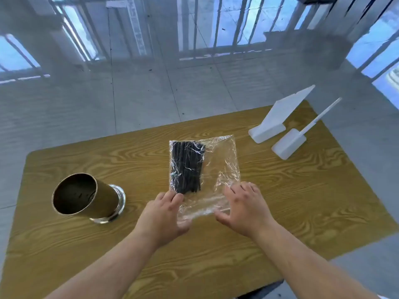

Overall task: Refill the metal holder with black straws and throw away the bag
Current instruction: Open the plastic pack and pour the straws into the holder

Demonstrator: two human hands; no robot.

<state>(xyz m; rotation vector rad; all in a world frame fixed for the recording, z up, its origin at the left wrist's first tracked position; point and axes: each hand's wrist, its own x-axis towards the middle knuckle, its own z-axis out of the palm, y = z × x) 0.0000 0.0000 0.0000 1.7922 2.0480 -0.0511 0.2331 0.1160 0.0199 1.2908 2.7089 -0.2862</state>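
Hands: two bare hands are reaching forward over the worktop (302, 201), both at the near end of the bag (207, 169).
Left hand: the left hand (166, 214) is lying palm down on the bag's near left corner, fingers curled onto the plastic beside the near ends of the straws (187, 167); it appears to be pinching the edge between thumb and fingers.
Right hand: the right hand (241, 209) is hovering palm down at the bag's near right corner, fingers spread wide and thumb stretched out toward the plastic; whether it is gripping anything I cannot tell.
Bag: one clear plastic bag is lying flat at the middle of the worktop, crinkled, its near end toward the person.
Straws: one bundle of black straws is sitting inside the bag along its left side; the number is too dense to count.
Holder: one metal holder (86, 197) is standing upright to the left of the bag, well apart from it, its inside looking dark.
Other things: two white plastic pieces (280, 117) are lying to the far right of the bag.
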